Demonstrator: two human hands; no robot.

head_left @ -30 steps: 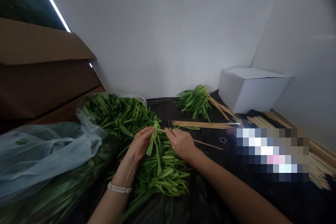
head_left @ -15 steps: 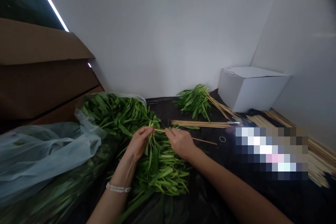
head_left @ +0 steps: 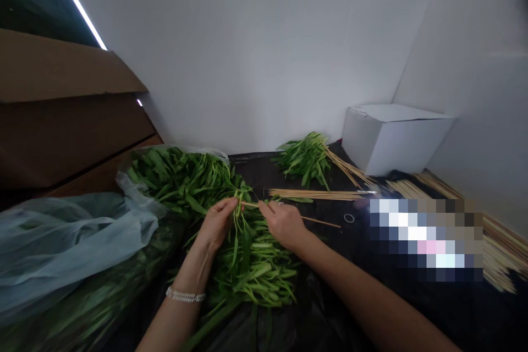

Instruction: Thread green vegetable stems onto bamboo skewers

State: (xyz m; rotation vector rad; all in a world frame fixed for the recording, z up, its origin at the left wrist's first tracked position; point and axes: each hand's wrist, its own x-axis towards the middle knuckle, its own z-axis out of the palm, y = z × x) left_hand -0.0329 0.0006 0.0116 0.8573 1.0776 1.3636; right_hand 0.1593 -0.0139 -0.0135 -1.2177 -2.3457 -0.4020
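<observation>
Scarcely anything has shifted since the last frame: my left hand stays closed around leafy green stems, and my right hand stays gripping a thin bamboo skewer that runs to those stems. One skewered green bunch lies at the back, while a clear plastic bag holds many more. Loose green leaves crowd below my wrists; a black plastic sheet leaves open room right of my right hand.
</observation>
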